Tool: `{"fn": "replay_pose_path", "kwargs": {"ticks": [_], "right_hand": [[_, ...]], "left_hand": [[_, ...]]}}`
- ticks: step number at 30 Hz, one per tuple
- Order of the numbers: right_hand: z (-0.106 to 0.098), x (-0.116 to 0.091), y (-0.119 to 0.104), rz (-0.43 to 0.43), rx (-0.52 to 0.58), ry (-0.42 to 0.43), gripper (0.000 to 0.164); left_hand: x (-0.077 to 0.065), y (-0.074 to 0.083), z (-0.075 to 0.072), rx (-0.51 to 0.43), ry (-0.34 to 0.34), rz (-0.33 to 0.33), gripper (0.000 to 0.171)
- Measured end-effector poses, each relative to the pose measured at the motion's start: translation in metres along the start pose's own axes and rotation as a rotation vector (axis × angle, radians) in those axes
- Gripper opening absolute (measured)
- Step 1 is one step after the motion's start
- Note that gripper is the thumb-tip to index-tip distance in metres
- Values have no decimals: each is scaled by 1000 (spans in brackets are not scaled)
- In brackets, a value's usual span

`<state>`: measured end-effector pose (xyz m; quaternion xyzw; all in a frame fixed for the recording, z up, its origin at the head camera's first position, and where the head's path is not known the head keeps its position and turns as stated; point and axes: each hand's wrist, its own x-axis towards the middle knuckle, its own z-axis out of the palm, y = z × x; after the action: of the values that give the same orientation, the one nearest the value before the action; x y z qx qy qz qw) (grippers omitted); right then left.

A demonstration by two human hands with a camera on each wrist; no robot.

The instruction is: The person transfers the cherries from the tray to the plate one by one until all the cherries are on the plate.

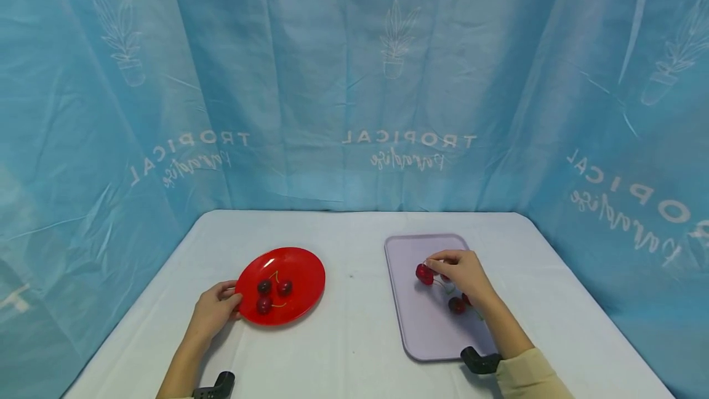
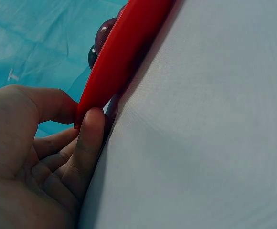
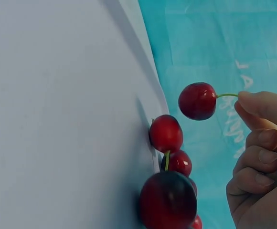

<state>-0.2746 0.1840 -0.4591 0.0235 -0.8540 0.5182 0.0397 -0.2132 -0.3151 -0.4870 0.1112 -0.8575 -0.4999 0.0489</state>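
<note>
A red plate (image 1: 303, 273) stands on the left of the table, with three dark cherries (image 1: 264, 305) on it, two showing green stems. My left hand (image 1: 213, 310) pinches its left rim, thumb above and fingers underneath, as the left wrist view shows. Over on the right, my right hand (image 1: 464, 273) is above a pale purple tray (image 1: 423, 340). Between thumb and forefinger it pinches the green stem of a red cherry (image 3: 197, 101), which hangs clear of the others in the right wrist view. Several more cherries (image 3: 168, 200) lie on the tray below.
A white cloth (image 1: 354, 325) covers the table, with a bare stretch between plate and tray. Blue printed curtains (image 1: 354, 109) close off the back and both sides. Black wrist mounts (image 1: 480, 362) sit on both forearms, the right one close over the tray's near edge.
</note>
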Motion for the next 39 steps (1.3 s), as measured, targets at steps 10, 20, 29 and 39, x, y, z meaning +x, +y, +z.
{"fn": "replay_pose_path", "kwargs": {"ticks": [10, 20, 29, 39], "right_hand": [[14, 3, -6, -35, 37, -14, 25], [35, 5, -14, -45, 67, -31, 22], [50, 6, -24, -46, 74, -56, 16], [70, 8, -33, -70, 103, -71, 14]], "left_hand": [[0, -1, 0, -1, 2, 7, 47], [-1, -4, -2, 8, 10, -11, 46], [1, -5, -2, 1, 13, 4, 46], [2, -1, 0, -4, 4, 3, 45]]}}
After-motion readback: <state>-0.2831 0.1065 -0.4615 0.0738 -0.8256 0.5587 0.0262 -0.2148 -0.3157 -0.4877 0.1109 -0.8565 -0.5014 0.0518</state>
